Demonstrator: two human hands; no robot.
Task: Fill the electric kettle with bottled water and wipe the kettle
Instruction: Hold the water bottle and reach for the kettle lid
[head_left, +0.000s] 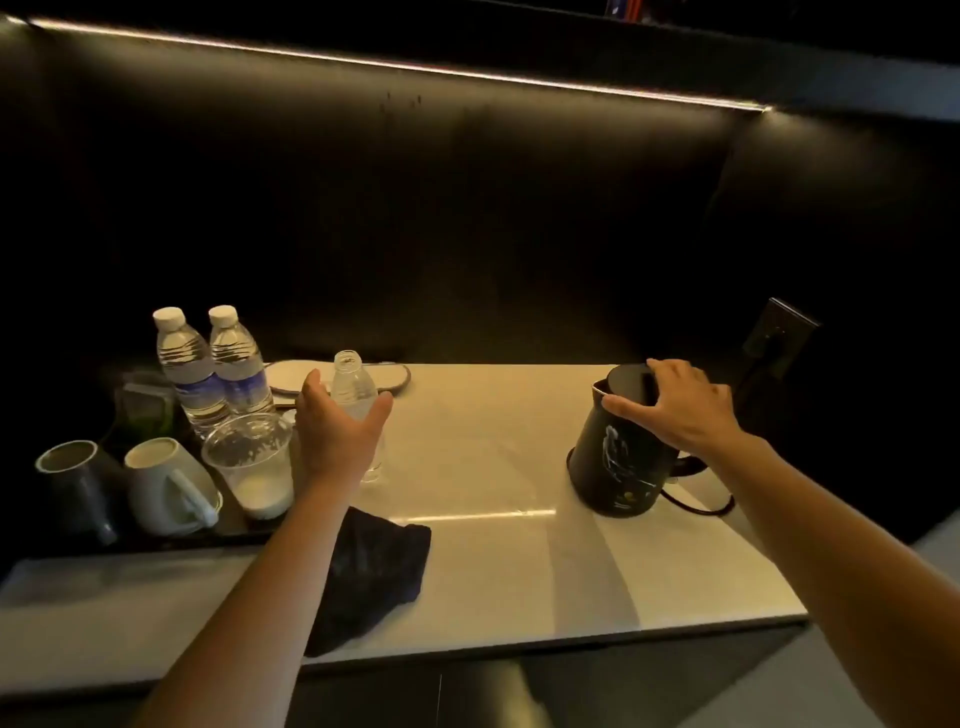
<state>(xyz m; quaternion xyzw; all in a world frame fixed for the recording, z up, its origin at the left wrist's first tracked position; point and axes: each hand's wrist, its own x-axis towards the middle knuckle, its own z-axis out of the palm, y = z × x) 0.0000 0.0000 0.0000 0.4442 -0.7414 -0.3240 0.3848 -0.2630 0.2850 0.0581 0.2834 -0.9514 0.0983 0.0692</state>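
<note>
A black electric kettle (618, 467) stands on its base at the right of the pale counter (493, 561), lid down. My right hand (675, 405) lies over the lid, thumb on the front rim and fingers draped across the top. An uncapped clear water bottle (353, 387) stands upright left of centre. My left hand (335, 434) is just in front of it, fingers spread to either side of the bottle without closing on it. A dark cloth (379, 566) lies crumpled near the counter's front edge, partly under my left forearm.
Two capped water bottles (189, 364) (239, 358) stand at the back left. In front of them are a clear plastic cup (254, 462), a white mug (166, 486) and a dark mug (78, 483). The kettle's cord (696, 506) runs to a wall socket (779, 332).
</note>
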